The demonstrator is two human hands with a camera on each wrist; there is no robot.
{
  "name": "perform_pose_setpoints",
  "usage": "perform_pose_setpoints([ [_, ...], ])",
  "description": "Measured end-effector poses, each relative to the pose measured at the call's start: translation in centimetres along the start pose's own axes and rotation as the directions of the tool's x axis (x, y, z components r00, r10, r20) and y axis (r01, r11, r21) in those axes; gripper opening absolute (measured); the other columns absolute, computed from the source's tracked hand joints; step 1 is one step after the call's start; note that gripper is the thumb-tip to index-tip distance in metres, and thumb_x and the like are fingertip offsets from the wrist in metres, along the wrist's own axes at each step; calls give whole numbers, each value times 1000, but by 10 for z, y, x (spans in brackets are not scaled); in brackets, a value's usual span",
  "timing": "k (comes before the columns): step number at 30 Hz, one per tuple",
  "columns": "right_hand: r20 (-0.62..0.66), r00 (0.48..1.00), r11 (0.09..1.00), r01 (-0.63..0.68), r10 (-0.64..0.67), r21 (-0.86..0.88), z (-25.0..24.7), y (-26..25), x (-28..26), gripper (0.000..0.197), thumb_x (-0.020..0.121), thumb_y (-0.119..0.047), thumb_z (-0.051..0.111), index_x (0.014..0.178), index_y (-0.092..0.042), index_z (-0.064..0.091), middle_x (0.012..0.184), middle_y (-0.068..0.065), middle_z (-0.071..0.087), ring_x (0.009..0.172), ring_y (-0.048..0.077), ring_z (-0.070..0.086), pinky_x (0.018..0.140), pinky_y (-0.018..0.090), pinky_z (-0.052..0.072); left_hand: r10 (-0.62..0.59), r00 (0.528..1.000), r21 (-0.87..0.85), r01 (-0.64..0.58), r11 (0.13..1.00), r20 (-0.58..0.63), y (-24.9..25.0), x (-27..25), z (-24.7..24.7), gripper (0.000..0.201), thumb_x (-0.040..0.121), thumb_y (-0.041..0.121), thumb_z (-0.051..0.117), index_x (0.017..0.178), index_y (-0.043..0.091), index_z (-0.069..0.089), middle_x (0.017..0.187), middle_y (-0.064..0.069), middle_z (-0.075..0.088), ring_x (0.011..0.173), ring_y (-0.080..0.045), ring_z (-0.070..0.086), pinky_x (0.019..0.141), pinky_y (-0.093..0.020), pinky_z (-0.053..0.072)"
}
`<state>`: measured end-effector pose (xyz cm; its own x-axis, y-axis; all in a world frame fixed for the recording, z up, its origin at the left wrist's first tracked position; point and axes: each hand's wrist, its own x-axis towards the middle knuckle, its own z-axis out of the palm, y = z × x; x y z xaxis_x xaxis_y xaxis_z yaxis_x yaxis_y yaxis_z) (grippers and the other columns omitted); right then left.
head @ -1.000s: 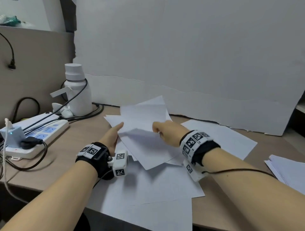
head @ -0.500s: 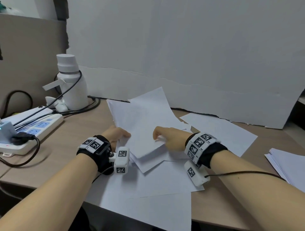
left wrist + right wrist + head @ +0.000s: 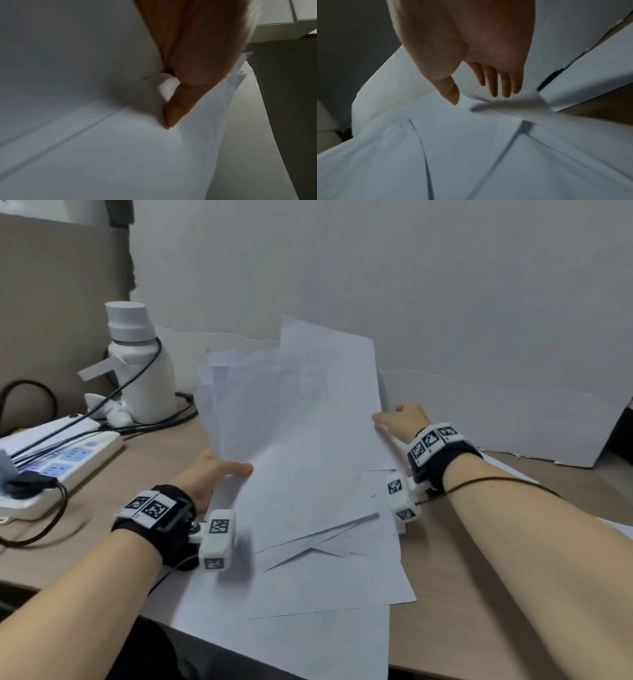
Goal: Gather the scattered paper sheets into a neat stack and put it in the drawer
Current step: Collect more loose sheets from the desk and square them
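At the centre of the head view, a bundle of white paper sheets (image 3: 294, 419) stands tilted up off the table (image 3: 455, 563), its top leaning toward the white board behind. The left hand (image 3: 209, 474) pinches the bundle's left edge, thumb on the near face; the left wrist view shows the thumb (image 3: 178, 106) pressed on the paper. The right hand (image 3: 402, 421) is at the bundle's right edge, fingers (image 3: 494, 81) straight and relaxed, holding nothing. More loose sheets (image 3: 325, 594) lie flat below, overlapping, some overhanging the table's near edge. At the left, a white bottle (image 3: 140, 364) and a power strip (image 3: 61, 460).
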<state>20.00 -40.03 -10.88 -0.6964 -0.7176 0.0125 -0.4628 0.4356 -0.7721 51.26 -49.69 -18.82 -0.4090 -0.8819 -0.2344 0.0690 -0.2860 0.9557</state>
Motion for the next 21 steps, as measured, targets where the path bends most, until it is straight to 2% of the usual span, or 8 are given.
perform_pose_setpoints([
  [2,44,999,998,0,-3,60,-3,-5,7,26,84,-30,72,88,-6,61,79,5,57,70,25,57,63,30,45,-7,1000,1,7,1000,-2,-1,2,0,47,82,-15,67,126,-1,60,107,-19,72,86,-30,70,65,-33,60],
  [4,38,998,995,36,-40,93,-2,-6,16,20,81,-19,74,74,-8,60,73,8,59,64,22,55,61,31,47,-22,1000,-2,22,1000,-1,-4,5,-1,49,81,-15,68,127,-2,60,102,-18,73,84,-30,70,71,-36,58],
  [9,-178,970,981,180,-165,72,4,-16,19,10,81,-9,68,77,1,67,71,13,61,73,13,33,65,30,44,-81,995,-7,81,997,51,-2,7,7,43,84,-16,63,126,-5,60,98,-21,75,79,-33,73,68,-40,59],
  [10,-217,958,977,206,-189,58,3,-19,18,11,84,-10,67,81,0,68,78,16,67,114,26,49,68,30,45,-92,994,-15,93,996,63,-2,7,10,43,85,-16,62,127,-4,59,103,-23,74,79,-34,73,64,-41,61],
  [11,-235,949,973,227,-212,38,2,-23,17,11,86,-11,65,80,-2,68,82,15,69,85,36,65,69,28,44,-101,993,-23,103,994,66,-1,7,13,45,85,-16,62,128,-3,58,108,-25,72,81,-36,73,62,-42,61],
  [14,-251,923,955,296,-292,-22,-2,-32,13,13,91,-13,60,79,-12,65,77,4,60,81,27,55,71,26,41,-104,993,-52,107,993,62,-3,8,18,51,84,-15,64,132,-2,55,114,-25,71,86,-39,73,63,-43,61],
  [17,-309,896,945,323,-320,-41,-7,-35,12,13,94,-14,58,95,-8,70,88,8,65,83,24,56,76,29,46,-92,992,-76,99,992,85,-3,4,21,41,88,-13,62,127,-1,59,109,-24,73,83,-37,74,62,-42,61],
  [21,-408,857,945,322,-315,-54,-17,-42,11,17,94,-15,53,86,-8,67,91,14,69,82,31,59,70,30,44,-114,984,-85,126,988,139,-5,2,22,37,94,-11,54,130,-1,58,114,-22,73,91,-38,74,65,-45,61],
])
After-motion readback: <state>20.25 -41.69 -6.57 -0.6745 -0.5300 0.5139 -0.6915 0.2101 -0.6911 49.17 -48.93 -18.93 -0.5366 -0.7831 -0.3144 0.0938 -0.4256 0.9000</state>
